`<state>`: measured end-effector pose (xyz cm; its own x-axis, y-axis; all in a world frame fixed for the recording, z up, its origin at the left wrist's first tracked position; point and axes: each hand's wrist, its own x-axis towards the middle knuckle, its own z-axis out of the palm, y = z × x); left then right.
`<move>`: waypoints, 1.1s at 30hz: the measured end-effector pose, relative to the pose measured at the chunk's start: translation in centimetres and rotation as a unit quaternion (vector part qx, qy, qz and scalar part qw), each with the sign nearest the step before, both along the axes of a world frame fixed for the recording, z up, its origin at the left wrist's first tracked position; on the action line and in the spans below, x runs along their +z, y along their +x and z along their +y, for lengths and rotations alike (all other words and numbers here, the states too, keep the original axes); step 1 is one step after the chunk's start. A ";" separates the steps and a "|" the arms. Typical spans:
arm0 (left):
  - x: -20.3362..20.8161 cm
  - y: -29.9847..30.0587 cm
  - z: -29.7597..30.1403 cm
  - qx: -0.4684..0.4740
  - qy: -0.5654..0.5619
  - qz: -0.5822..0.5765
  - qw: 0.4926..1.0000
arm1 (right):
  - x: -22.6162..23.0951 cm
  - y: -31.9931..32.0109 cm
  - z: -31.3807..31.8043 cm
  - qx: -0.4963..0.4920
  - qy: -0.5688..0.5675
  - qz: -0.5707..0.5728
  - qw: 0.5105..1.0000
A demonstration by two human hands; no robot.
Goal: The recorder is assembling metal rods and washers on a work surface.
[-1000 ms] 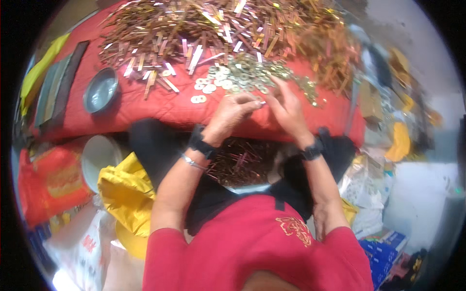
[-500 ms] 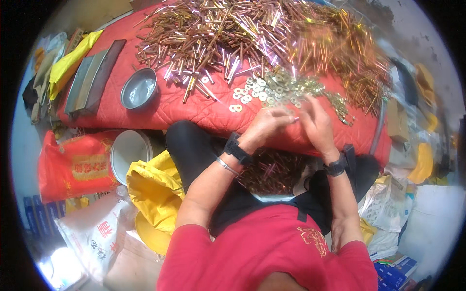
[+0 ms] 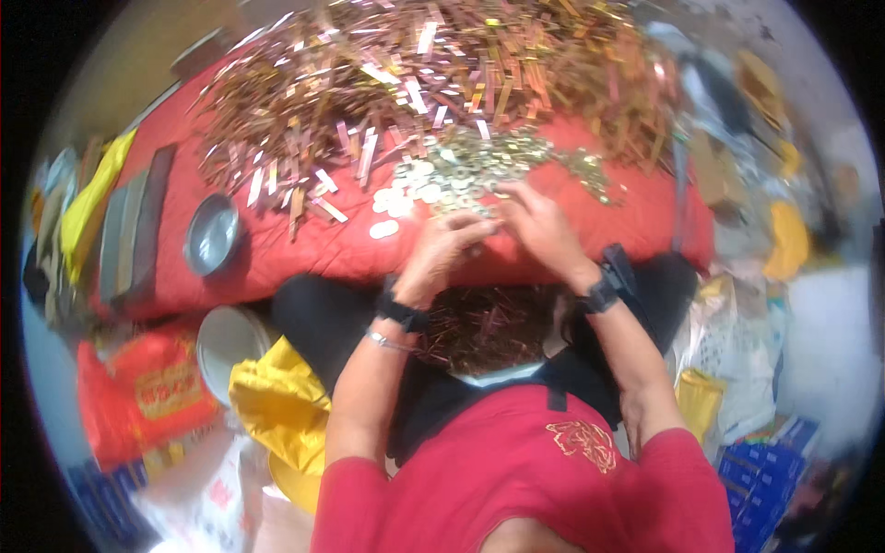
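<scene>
My left hand [image 3: 447, 241] hovers over the near edge of the red quilted cover [image 3: 359, 240], its thumb and fingers pinched together. Whatever it pinches is too blurred to make out. Close beside it, my right hand [image 3: 546, 235] points its bent fingers toward the left fingertips; blur hides whether they are closed on anything. Just beyond both hands lies a spread of flat, pale-gold washers [image 3: 456, 175]. A large heap of slim copper-coloured metal rods or tubes [image 3: 313, 111] covers the far part of the surface.
At the left of the cover stand a grey metal bowl [image 3: 212, 235] and some long dark strips [image 3: 134, 230]. More rods [image 3: 489, 327] lie between my legs. A pale bucket [image 3: 226, 355], a yellow cloth [image 3: 281, 392] and a red sack [image 3: 147, 392] sit at lower left; blue boxes [image 3: 765, 475] at lower right.
The whole view has shifted and blurred, with the bowl and washers now further left and lower. My hands stay near each other; the right fingers have come closer to the left fingertips.
</scene>
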<state>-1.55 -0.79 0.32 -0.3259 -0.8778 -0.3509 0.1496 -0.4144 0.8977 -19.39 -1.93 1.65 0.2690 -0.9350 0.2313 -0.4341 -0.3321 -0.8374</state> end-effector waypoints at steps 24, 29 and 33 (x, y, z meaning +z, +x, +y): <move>-2.6 8.9 -8.2 0.290 -0.307 -0.674 0.606 | -2.4 -17.7 -10.4 -0.144 -0.279 0.479 0.820; -4.5 7.9 -10.2 0.276 -0.305 -0.666 0.623 | -1.3 -17.5 -10.6 -0.143 -0.344 0.444 0.815; -5.2 9.3 -10.5 0.236 -0.304 -0.665 0.640 | 1.0 -11.7 -8.0 -0.138 -0.335 0.239 0.901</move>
<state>7.76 -11.26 -4.84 0.2586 -0.8740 0.4114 -0.9348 -0.1191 0.3347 -31.04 -9.92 2.64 0.2665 -0.6751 0.6880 -0.8352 -0.5180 -0.1848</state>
